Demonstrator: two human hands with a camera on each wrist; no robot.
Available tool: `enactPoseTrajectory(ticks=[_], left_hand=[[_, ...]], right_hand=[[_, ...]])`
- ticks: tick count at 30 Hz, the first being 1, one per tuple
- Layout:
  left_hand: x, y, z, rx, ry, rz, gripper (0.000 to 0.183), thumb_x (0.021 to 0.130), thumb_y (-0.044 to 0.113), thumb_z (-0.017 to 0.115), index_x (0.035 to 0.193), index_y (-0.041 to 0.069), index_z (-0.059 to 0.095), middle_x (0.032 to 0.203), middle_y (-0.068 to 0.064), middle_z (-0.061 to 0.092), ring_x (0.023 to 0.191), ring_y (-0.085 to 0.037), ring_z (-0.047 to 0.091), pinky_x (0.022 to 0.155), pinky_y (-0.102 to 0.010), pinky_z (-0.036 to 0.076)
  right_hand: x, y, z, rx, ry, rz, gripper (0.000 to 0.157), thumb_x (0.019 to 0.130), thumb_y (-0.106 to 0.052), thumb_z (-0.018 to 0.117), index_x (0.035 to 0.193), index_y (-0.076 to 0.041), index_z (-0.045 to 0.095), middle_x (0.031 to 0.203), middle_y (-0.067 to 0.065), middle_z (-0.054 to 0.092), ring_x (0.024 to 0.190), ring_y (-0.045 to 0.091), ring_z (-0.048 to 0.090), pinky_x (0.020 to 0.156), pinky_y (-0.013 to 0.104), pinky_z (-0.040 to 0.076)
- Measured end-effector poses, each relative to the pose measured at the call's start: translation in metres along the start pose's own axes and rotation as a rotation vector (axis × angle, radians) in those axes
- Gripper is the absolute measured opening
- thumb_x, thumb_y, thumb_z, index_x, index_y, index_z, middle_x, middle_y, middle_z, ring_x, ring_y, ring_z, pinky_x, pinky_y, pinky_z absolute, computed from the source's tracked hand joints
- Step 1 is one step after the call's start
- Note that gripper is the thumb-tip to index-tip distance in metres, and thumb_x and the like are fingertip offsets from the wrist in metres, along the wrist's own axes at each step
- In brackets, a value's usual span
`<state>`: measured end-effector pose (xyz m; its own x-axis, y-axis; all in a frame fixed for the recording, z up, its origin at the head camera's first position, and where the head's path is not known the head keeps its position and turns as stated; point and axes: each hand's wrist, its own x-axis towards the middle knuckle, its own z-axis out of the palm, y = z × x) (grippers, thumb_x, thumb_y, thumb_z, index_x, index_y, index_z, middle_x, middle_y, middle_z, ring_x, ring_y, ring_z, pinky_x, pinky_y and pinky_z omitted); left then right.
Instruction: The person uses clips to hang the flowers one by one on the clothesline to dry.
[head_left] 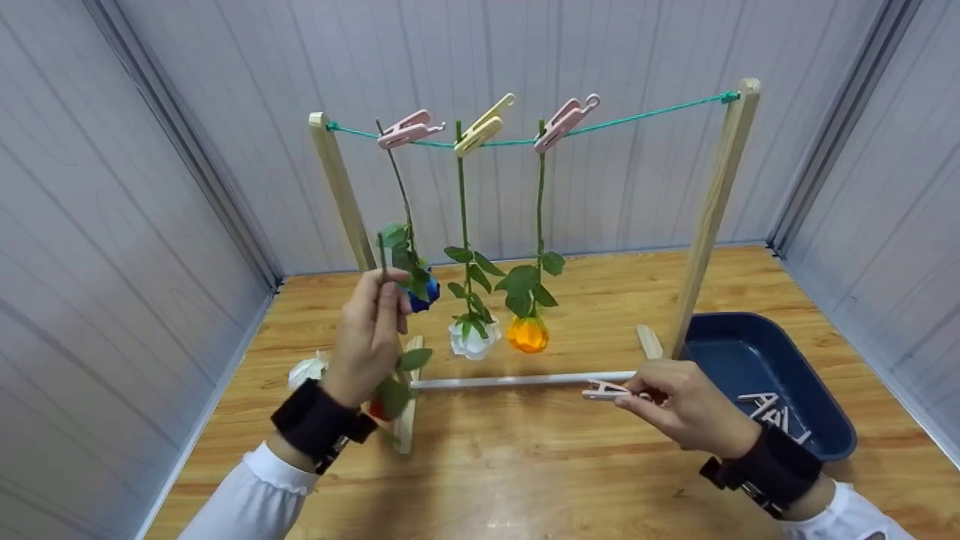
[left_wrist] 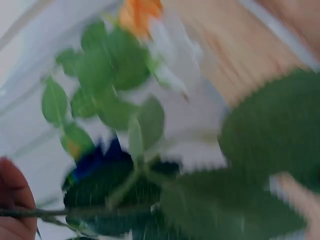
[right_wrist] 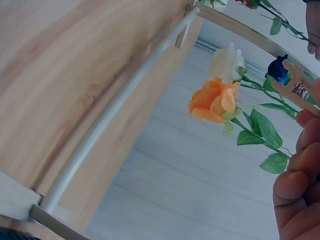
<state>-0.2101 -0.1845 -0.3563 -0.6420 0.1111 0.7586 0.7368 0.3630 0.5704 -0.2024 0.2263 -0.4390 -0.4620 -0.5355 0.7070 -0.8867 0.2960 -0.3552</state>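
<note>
My left hand (head_left: 367, 322) pinches the green stem of a red rose (head_left: 381, 407), which hangs head down below the fingers, partly hidden by the wrist. Between thumb and fingers, my right hand (head_left: 679, 401) holds a pale pink clothespin (head_left: 604, 391). From a green line (head_left: 651, 116) hang a blue rose (head_left: 424, 292), a white rose (head_left: 474, 339) and an orange rose (head_left: 529, 334), all upside down. Clamping their stems are a pink clothespin (head_left: 407, 130), a yellow clothespin (head_left: 480, 135) and another pink clothespin (head_left: 561, 126). The left wrist view is blurred, with leaves (left_wrist: 230, 205) close by.
Two wooden posts (head_left: 712, 202) carry the line, joined low down by a white rod (head_left: 525, 380). At the right stands a dark blue basin (head_left: 832, 420) with several clothespins (head_left: 772, 416) inside. Another white flower (head_left: 306, 372) lies on the wooden table (head_left: 525, 480) at left.
</note>
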Motion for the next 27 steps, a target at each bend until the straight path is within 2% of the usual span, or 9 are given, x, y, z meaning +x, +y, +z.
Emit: enactPoseTrajectory(ticks=[3,7,17,23,27], left_hand=[[0.000,0.009,0.015,-0.087,-0.041,-0.057,0.026,0.115,-0.003,0.031,0.119,-0.013,0.055,0.081,-0.008,0.049,0.064,-0.007,0.041,0.057,-0.021,0.038],[0.004,0.020,0.031,-0.171,-0.077,-0.129,0.029,0.117,0.000,0.028,0.119,-0.011,0.054,0.081,0.000,0.040,0.066,-0.006,0.034,0.062,-0.022,0.033],[0.015,0.032,0.066,-0.304,-0.151,-0.256,0.032,0.119,0.008,0.026,0.112,-0.005,0.054,0.081,-0.001,0.035,0.069,-0.012,0.032,0.068,-0.024,0.030],[0.023,0.044,0.089,-0.388,-0.195,-0.267,0.031,0.118,0.010,0.025,0.104,0.002,0.052,0.077,-0.001,0.033,0.066,-0.014,0.030,0.068,-0.025,0.029],[0.028,0.050,0.105,-0.462,-0.215,-0.270,0.030,0.118,0.009,0.026,0.103,0.001,0.050,0.075,0.000,0.031,0.065,-0.014,0.028,0.067,-0.026,0.027]], right_hand=[[0.005,0.001,-0.006,-0.023,0.007,-0.031,0.024,0.088,0.000,0.086,0.088,-0.018,0.069,0.072,-0.007,0.056,0.064,-0.001,0.044,0.057,0.010,0.035],[0.013,0.000,-0.015,-0.067,0.014,-0.054,0.021,0.091,-0.005,0.085,0.087,-0.018,0.069,0.072,-0.007,0.056,0.065,-0.001,0.043,0.058,0.010,0.034],[0.031,0.000,-0.038,-0.094,0.062,-0.073,0.019,0.088,0.001,0.085,0.089,-0.013,0.074,0.071,-0.005,0.058,0.061,0.001,0.045,0.053,0.012,0.035],[0.045,-0.002,-0.058,-0.131,0.091,-0.059,0.023,0.079,0.011,0.084,0.088,-0.008,0.074,0.070,-0.003,0.060,0.057,-0.001,0.046,0.048,0.012,0.037],[0.059,-0.006,-0.075,-0.155,0.122,-0.038,0.018,0.083,0.010,0.082,0.091,-0.005,0.077,0.070,-0.003,0.061,0.057,-0.001,0.044,0.048,0.014,0.035]])
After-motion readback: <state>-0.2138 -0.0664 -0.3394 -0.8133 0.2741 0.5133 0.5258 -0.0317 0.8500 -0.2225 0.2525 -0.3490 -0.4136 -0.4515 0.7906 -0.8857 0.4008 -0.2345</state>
